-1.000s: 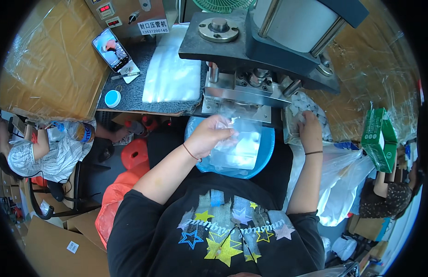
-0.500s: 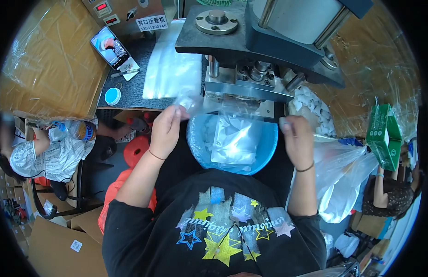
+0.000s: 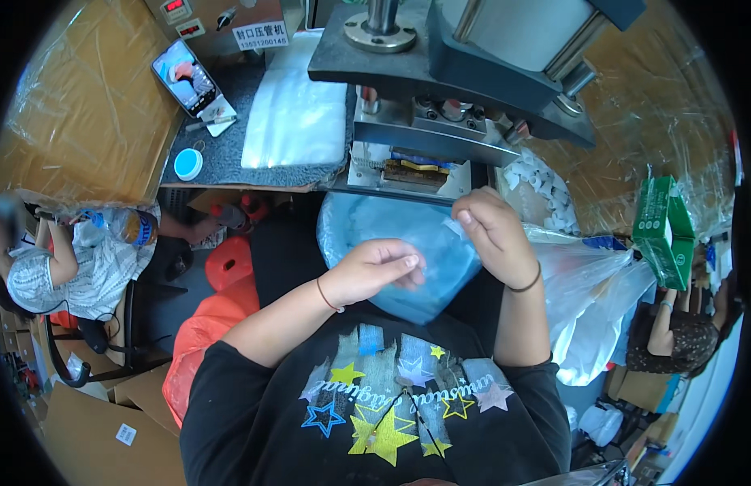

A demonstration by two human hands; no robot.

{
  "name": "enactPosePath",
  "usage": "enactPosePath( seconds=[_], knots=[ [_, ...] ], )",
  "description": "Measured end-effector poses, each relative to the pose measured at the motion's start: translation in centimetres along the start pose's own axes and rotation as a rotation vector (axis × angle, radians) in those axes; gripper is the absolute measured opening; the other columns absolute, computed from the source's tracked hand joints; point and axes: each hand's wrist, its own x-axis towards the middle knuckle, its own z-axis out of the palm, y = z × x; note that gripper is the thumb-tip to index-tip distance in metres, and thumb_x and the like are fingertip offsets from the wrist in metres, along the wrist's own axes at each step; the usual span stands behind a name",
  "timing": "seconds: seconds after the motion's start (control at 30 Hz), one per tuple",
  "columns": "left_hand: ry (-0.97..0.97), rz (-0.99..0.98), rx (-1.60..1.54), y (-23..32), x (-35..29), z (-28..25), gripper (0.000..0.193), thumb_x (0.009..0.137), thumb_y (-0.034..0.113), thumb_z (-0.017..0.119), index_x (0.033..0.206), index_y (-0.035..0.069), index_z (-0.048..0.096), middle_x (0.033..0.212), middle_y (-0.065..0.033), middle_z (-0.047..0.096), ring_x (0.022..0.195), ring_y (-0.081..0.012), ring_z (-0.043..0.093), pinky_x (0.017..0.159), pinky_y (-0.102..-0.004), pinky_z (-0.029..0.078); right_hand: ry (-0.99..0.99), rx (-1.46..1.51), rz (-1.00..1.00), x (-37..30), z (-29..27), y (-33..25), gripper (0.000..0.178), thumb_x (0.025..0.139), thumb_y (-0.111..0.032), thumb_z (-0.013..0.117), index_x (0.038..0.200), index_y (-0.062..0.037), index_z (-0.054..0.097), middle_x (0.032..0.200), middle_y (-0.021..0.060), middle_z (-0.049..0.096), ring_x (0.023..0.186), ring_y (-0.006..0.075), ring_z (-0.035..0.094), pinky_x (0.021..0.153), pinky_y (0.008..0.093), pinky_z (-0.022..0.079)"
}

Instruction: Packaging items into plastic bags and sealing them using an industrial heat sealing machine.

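My left hand (image 3: 379,271) hovers over the blue basin (image 3: 333,231) with its fingers curled together. Whatever may be between them does not show clearly. Higher and to the right, just below the press, my right hand (image 3: 495,235) is closed in a pinch. A small whitish clear plastic piece (image 3: 454,228) pokes out from its fingertips. The basin rests between my legs, and its contents are blurred. Above it stands the metal press (image 3: 432,134), its jaws apart, showing a block with yellow and blue strips (image 3: 416,166).
Flat clear plastic bags (image 3: 294,113) lie on the dark table mat, left of the press. Nearby are a phone (image 3: 183,79) and a round blue-lidded jar (image 3: 187,164). White scraps (image 3: 541,190) are heaped right of the press. Other people sit at both sides.
My left hand has come down and right, over the basin. My right hand has moved slightly left and closed on a small piece. The press has opened, and the clear pouch beneath it is gone.
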Motion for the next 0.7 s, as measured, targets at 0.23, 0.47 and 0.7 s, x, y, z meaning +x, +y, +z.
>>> enactPosePath(
  seconds=[0.23, 0.47, 0.7],
  knots=[
    [-0.013, -0.131, -0.130, -1.9, 1.2, -0.4, 0.028, 0.097, 0.014, 0.062, 0.121, 0.002, 0.058, 0.105, -0.0129, 0.071, 0.098, -0.0225, 0.071, 0.078, -0.0298, 0.057, 0.123, -0.462, 0.341, -1.9, -2.5, 4.5, 0.019, 0.092, -0.009, 0.058, 0.108, -0.0024, 0.065, 0.107, 0.0184, 0.066, 0.096, 0.0394, 0.063, 0.083, 0.0415, 0.050],
    [0.128, 0.008, -0.222, 1.2, 3.9, -4.2, 0.017, 0.089, 0.002, 0.064, 0.106, 0.000, 0.065, 0.094, -0.0097, 0.069, 0.079, -0.0149, 0.066, 0.072, -0.0287, 0.053, 0.083, -0.560, 0.311, -3.6, -2.8, 10.5, 0.028, 0.083, 0.000, 0.060, 0.110, -0.0068, 0.063, 0.108, 0.0181, 0.062, 0.096, 0.0416, 0.061, 0.081, 0.0466, 0.049],
    [1.012, 0.685, 1.281, 5.0, 2.0, -10.0, 0.059, 0.087, 0.022, 0.071, 0.135, 0.003, 0.045, 0.132, -0.0261, 0.052, 0.119, -0.0373, 0.054, 0.097, -0.0462, 0.046, 0.134, -0.542, 0.454, -4.1, -2.2, 10.4, 0.025, 0.085, -0.002, 0.059, 0.110, -0.0076, 0.059, 0.099, 0.0201, 0.062, 0.092, 0.0436, 0.060, 0.079, 0.0475, 0.049]
  ],
)
